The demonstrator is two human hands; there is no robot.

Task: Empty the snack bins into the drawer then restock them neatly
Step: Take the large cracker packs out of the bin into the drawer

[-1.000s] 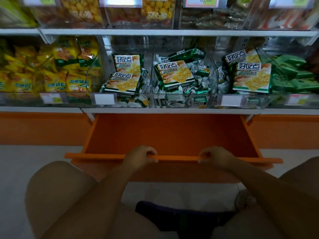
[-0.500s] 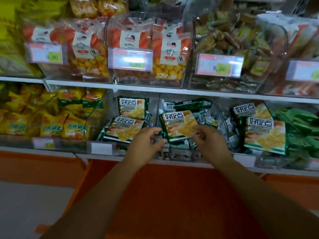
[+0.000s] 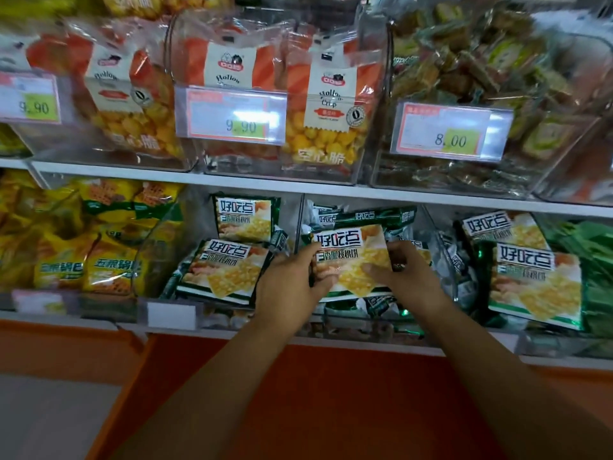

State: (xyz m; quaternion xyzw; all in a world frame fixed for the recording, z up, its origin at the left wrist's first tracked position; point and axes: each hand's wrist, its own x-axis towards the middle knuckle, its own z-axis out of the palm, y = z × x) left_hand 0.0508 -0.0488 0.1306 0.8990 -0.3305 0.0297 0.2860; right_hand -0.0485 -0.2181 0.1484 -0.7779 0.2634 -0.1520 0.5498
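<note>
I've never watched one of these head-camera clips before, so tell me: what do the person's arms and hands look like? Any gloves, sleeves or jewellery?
Both arms are bare as far as the picture shows, with no sleeves in view. The left hand and the right hand wear no gloves, and no rings, watch or wristbands are visible. The light is dim, so small details could be missed.

- The orange drawer (image 3: 331, 403) lay largely behind both forearms; its bottom edge was cut off by the frame.
- The left hand (image 3: 288, 287) and right hand (image 3: 409, 277) covered the lower corners of the cracker packet (image 3: 351, 257); whether they gripped it could not be told.
- The price tag (image 3: 170, 315) on the left bin read blank, blurred.
- The green packs (image 3: 593, 260) ran off the right edge.
</note>
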